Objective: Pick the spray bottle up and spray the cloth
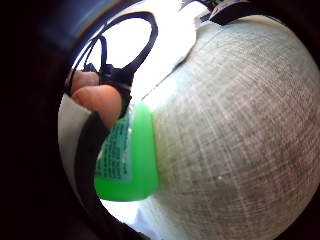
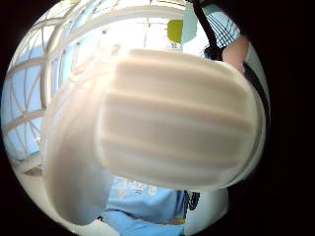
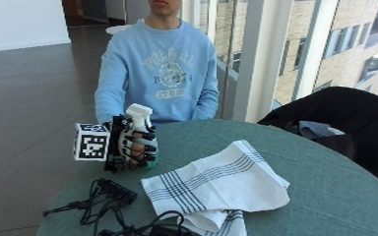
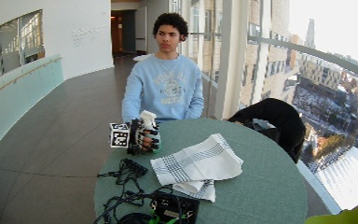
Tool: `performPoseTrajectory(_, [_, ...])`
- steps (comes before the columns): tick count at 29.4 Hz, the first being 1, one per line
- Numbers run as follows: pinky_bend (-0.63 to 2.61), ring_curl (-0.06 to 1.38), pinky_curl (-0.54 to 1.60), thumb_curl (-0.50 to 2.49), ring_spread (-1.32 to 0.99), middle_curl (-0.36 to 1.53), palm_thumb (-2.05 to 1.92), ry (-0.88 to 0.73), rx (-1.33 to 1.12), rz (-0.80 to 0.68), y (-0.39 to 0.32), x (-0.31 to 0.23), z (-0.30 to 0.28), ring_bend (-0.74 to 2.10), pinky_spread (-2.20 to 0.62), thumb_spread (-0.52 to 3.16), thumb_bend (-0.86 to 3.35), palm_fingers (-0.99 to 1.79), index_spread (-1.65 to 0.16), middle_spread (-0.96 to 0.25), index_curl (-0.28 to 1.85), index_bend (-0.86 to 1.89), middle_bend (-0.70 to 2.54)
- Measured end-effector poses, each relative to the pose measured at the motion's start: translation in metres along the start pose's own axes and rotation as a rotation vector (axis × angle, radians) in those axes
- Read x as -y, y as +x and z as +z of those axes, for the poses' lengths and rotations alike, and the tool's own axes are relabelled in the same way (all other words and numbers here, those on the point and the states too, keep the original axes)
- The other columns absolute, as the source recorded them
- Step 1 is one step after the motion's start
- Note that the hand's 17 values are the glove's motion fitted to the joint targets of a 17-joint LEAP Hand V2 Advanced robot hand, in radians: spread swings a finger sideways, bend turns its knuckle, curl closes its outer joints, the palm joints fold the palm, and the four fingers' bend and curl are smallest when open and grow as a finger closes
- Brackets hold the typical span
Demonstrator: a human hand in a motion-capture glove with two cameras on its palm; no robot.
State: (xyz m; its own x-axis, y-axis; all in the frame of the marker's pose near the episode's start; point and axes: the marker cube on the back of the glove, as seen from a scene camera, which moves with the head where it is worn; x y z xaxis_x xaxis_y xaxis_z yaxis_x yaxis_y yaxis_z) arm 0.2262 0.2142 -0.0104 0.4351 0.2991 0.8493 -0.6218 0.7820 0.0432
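My gloved right hand (image 3: 135, 143) grips a spray bottle (image 3: 139, 116) with a white trigger head and green body, upright at the table's left side. In the little finger side palm view the green base (image 1: 131, 165) with its label hovers just over the grey-green tabletop (image 1: 235, 125), and a bare fingertip (image 1: 100, 102) curls beside it. The ribbed white spray head (image 2: 177, 128) fills the thumb side palm view. A white cloth (image 3: 218, 184) with dark stripes lies crumpled on the table to the right of the hand, apart from it; the same cloth (image 4: 194, 165) shows in the wide outside view.
Black cables and a small black box (image 3: 113, 191) lie near the table's front edge, below the hand. A dark jacket (image 3: 336, 118) hangs over a chair at the table's far right. The round green table (image 3: 320, 167) has bare surface right of the cloth.
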Motion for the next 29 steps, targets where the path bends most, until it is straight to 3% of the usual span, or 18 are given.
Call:
performPoseTrajectory(13, [0.19, 0.36, 0.35, 0.51, -0.06, 0.38, 0.98, 0.041, -0.137, 0.068, -0.039, 0.028, -0.008, 0.41, 0.17, 0.75, 0.03, 1.08, -0.30, -0.10, 0.37, 0.16, 0.17])
performPoseTrajectory(23, [0.20, 0.38, 0.35, 0.56, -0.05, 0.41, 1.00, -0.080, -0.429, 0.217, -0.083, 0.073, -0.021, 0.46, 0.16, 0.67, -0.02, 1.15, -0.27, -0.10, 0.38, 0.15, 0.20])
performPoseTrajectory(29, [0.21, 0.39, 0.36, 0.58, -0.04, 0.42, 1.00, -0.103, -0.474, 0.295, -0.088, 0.092, -0.018, 0.47, 0.15, 0.64, -0.03, 1.15, -0.26, -0.10, 0.39, 0.15, 0.21])
